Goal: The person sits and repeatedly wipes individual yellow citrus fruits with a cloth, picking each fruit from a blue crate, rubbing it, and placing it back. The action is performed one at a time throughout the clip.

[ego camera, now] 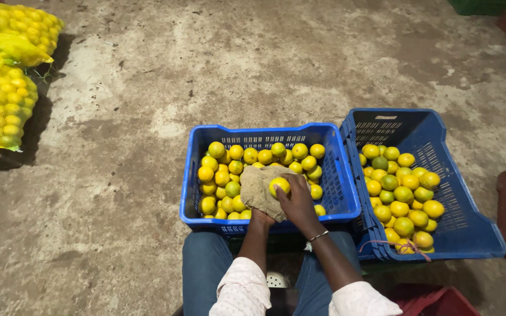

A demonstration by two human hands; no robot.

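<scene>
yellow mesh sacks of fruit [7, 76] | far left, on floor | bulging, piled together

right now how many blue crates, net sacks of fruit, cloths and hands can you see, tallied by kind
blue plastic crates holding yellow-green citrus fruit: 2, one in front, one to the right
yellow mesh sacks of citrus fruit: 3, as far as the left edge shows
tan cloth: 1
hands: 2, left hand under the cloth, right hand on one fruit
total: 8
</scene>
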